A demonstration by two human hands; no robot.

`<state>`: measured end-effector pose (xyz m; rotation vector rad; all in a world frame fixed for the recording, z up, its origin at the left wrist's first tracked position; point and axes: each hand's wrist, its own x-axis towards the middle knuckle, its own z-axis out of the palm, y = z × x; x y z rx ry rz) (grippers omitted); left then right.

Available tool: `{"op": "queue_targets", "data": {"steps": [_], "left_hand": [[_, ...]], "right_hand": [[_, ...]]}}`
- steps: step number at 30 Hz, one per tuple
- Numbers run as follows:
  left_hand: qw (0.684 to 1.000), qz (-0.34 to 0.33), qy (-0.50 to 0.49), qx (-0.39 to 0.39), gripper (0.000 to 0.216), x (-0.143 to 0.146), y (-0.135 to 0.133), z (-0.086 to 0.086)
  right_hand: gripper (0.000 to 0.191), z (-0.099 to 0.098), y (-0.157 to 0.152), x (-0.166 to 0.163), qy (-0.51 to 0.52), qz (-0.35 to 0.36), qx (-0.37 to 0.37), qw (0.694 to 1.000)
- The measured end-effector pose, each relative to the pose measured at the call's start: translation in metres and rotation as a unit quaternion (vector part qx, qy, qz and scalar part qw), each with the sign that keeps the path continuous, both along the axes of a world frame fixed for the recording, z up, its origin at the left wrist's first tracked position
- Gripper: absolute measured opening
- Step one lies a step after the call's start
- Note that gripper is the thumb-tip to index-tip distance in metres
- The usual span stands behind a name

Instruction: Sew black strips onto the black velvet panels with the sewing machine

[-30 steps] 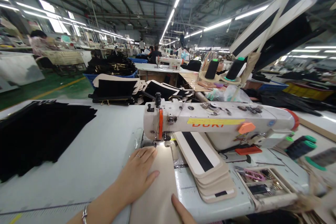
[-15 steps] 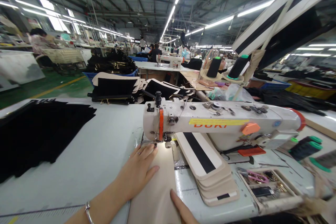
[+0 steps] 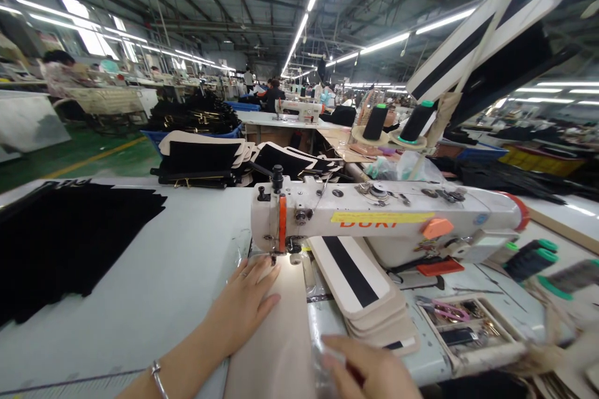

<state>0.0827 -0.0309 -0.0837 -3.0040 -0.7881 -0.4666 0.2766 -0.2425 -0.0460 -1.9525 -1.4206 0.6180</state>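
Note:
My left hand lies flat, fingers spread, on a beige fabric piece whose far end reaches under the needle of the white sewing machine. My right hand is at the bottom edge, over the right side of that fabric, and looks blurred; something small and clear may be between its fingers, but I cannot tell. A stack of beige pieces with a black stripe rests under the machine arm, just right of both hands.
Black fabric lies spread on the left of the white table. A tray of small tools sits at the right, green-capped thread spools beyond it. Stacks of cut pieces and other workstations with people stand behind.
My right hand has risen from the fabric's lower edge and moved right, now more fully in view. My left hand stays flat on the fabric near the needle.

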Motion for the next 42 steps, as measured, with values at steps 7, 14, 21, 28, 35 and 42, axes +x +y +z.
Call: {"op": "queue_targets", "data": {"steps": [7, 14, 21, 28, 35, 42], "left_hand": [[1.0, -0.004, -0.014, 0.007, 0.048, -0.001, 0.004, -0.008], [1.0, -0.004, -0.015, 0.001, 0.049, -0.003, 0.005, -0.009], [0.999, 0.009, -0.018, -0.028, 0.047, 0.002, -0.011, 0.002], [0.989, 0.129, 0.02, -0.072, 0.036, -0.09, 0.045, 0.047], [0.903, 0.428, 0.021, -0.016, 0.045, -0.244, 0.132, 0.071], [0.916, 0.392, 0.031, -0.076, 0.042, -0.284, 0.171, 0.066]], "right_hand": [[0.081, 0.015, 0.084, 0.048, -0.382, -0.089, -0.02, 0.92], [0.077, -0.011, 0.084, 0.055, -0.375, -0.178, -0.057, 0.908], [0.054, -0.01, 0.082, -0.014, -0.346, 0.129, 0.075, 0.926], [0.053, -0.055, 0.092, -0.031, -0.377, 0.185, 0.179, 0.89], [0.04, -0.064, 0.109, -0.021, -0.377, 0.179, 0.214, 0.883], [0.051, -0.071, 0.114, -0.017, -0.353, 0.182, 0.207, 0.894]]}}
